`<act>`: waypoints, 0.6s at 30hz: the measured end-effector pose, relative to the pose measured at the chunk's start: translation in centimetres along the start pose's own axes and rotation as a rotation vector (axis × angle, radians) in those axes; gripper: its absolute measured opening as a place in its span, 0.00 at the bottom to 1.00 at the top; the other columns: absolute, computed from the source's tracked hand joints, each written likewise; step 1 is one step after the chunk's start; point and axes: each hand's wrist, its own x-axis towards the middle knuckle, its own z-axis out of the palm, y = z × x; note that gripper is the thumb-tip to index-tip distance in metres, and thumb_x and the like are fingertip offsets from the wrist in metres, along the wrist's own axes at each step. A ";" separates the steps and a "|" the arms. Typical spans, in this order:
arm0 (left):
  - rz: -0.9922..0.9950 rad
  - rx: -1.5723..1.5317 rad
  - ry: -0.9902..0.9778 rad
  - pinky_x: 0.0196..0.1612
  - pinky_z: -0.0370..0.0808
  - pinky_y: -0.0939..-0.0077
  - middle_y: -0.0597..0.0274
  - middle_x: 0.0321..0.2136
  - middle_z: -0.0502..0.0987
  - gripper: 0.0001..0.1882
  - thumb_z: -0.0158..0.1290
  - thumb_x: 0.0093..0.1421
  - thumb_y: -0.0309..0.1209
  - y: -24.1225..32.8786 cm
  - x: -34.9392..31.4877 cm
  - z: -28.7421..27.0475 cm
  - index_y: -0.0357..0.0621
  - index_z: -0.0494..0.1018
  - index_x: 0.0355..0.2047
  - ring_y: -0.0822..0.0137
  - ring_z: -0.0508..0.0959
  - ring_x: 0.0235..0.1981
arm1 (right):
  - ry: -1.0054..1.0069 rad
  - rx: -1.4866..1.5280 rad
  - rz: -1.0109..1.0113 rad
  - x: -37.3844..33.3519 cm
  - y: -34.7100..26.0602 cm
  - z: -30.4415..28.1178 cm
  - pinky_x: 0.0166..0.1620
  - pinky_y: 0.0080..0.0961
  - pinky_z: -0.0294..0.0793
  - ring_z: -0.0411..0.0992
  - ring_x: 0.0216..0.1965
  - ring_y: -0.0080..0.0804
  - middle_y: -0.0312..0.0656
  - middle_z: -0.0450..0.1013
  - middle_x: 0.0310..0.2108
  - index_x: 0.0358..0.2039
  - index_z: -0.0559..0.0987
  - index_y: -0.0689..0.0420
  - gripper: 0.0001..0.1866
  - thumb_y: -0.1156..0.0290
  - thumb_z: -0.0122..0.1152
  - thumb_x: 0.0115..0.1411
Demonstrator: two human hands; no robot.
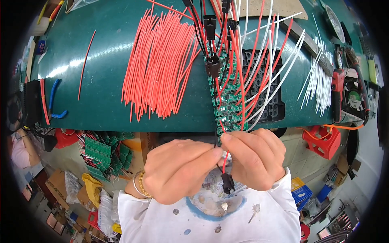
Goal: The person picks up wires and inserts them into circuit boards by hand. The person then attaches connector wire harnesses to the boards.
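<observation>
My left hand (182, 168) is closed in a pinch at the black wire of a two-wire lead, close to the table's front edge. Beside it, my right hand (255, 160) pinches around the red wire (225, 158); its exact fingertip contact is partly hidden. The lead's black plug connector (228, 183) dangles below my fingers. Just beyond my hands, a row of green circuit boards (231, 109) runs away from me. Red and white wires rise from the boards, and other black connectors (212, 66) lie over them at the far end.
A pile of red wires (160, 65) lies left of the boards. To the right are a black tray (265, 89), white wires (318, 83), a metal bar (312, 46) and a small fan (353, 97). Blue-handled tool (52, 101) at left; bundled boards (103, 154) below the table edge.
</observation>
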 end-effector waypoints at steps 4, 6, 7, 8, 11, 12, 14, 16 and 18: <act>-0.153 -0.023 0.114 0.22 0.75 0.78 0.54 0.24 0.78 0.14 0.62 0.43 0.15 0.1 1.4 0.8 0.31 0.76 0.33 0.63 0.79 0.21 | 0.027 -0.020 0.079 -0.1 -0.3 0.1 0.17 0.21 0.59 0.66 0.17 0.27 0.47 0.76 0.29 0.39 0.78 0.69 0.25 0.79 0.59 0.33; -0.169 0.018 0.162 0.21 0.74 0.78 0.55 0.23 0.78 0.12 0.63 0.44 0.16 -0.3 1.8 1.4 0.32 0.76 0.31 0.64 0.78 0.20 | 0.134 0.017 0.147 -0.4 -0.7 -0.3 0.18 0.21 0.60 0.66 0.17 0.29 0.47 0.76 0.28 0.39 0.78 0.68 0.26 0.84 0.60 0.32; -0.187 0.059 0.211 0.20 0.73 0.78 0.56 0.21 0.78 0.11 0.64 0.45 0.17 -0.6 2.1 1.6 0.32 0.76 0.30 0.65 0.77 0.18 | 0.135 0.016 0.148 -0.7 -0.8 -0.6 0.18 0.21 0.60 0.66 0.17 0.29 0.47 0.76 0.28 0.39 0.78 0.68 0.26 0.84 0.60 0.32; -0.163 0.154 0.174 0.18 0.71 0.78 0.57 0.20 0.77 0.09 0.65 0.46 0.19 -1.0 2.4 1.4 0.33 0.75 0.26 0.65 0.75 0.16 | 0.152 0.018 0.213 -1.0 -0.9 -0.9 0.18 0.21 0.61 0.66 0.17 0.29 0.46 0.76 0.27 0.38 0.79 0.67 0.25 0.86 0.61 0.33; -0.221 0.173 0.187 0.17 0.68 0.77 0.59 0.18 0.75 0.09 0.65 0.48 0.19 -0.9 2.6 1.8 0.34 0.74 0.25 0.65 0.74 0.15 | 0.168 0.015 0.268 -1.3 -0.4 -1.7 0.19 0.22 0.62 0.66 0.17 0.31 0.44 0.74 0.24 0.37 0.78 0.65 0.24 0.91 0.64 0.35; -0.251 0.193 0.176 0.17 0.68 0.78 0.60 0.17 0.74 0.08 0.64 0.48 0.20 -0.6 2.6 1.7 0.35 0.74 0.24 0.66 0.74 0.15 | 0.173 0.023 0.286 -1.5 -0.3 -1.8 0.19 0.22 0.62 0.66 0.17 0.31 0.44 0.75 0.24 0.38 0.78 0.65 0.23 0.91 0.64 0.36; -0.257 0.193 0.156 0.17 0.67 0.78 0.60 0.17 0.74 0.08 0.64 0.48 0.20 -0.8 2.4 1.8 0.36 0.74 0.25 0.66 0.73 0.14 | 0.180 0.033 0.307 -1.7 0.1 -1.8 0.19 0.22 0.62 0.66 0.17 0.31 0.45 0.75 0.25 0.38 0.78 0.65 0.23 0.92 0.64 0.37; -0.265 0.192 0.137 0.16 0.67 0.78 0.60 0.17 0.74 0.08 0.64 0.48 0.20 -0.9 2.4 1.9 0.36 0.74 0.25 0.66 0.73 0.14 | 0.167 0.064 0.306 -1.8 0.4 -1.8 0.19 0.22 0.62 0.66 0.17 0.31 0.45 0.74 0.24 0.39 0.77 0.65 0.23 0.92 0.65 0.39; -0.251 0.193 0.135 0.16 0.66 0.79 0.61 0.17 0.74 0.08 0.64 0.48 0.20 -1.0 2.5 2.0 0.37 0.74 0.25 0.68 0.72 0.14 | 0.178 0.073 0.304 -1.9 0.5 -1.6 0.19 0.22 0.62 0.67 0.17 0.31 0.45 0.74 0.24 0.39 0.77 0.65 0.22 0.92 0.65 0.40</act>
